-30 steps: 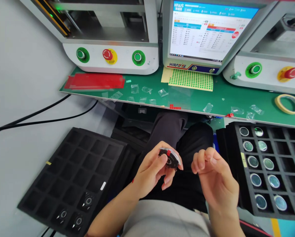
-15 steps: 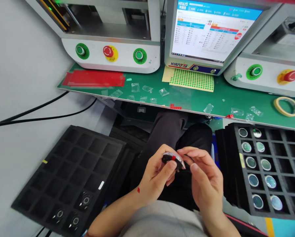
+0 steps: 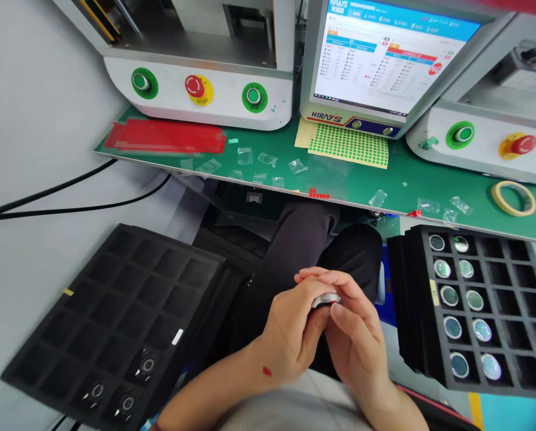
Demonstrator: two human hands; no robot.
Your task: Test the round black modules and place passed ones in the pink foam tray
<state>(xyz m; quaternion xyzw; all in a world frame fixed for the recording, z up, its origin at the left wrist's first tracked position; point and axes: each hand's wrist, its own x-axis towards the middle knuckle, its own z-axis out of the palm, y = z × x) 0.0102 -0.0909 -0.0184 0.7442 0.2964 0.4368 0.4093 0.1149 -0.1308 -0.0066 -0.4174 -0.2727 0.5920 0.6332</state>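
Note:
Above my lap, my left hand is wrapped round a watch case with a silver rim and a dark back. My right hand closes on the same case from the right, its thumb against the edge where a bit of red shows. Fingers hide most of the case. A small red piece of tape sticks to my left wrist.
On my left stands a black foam tray with a few round parts; another tray on my right holds several round glass-faced parts. The green bench carries red film, clear scraps, green dots and a tape roll.
My hands have come together over the watch case, which has turned so its silver edge faces me. The right fingers, apart from it before, now press on it.

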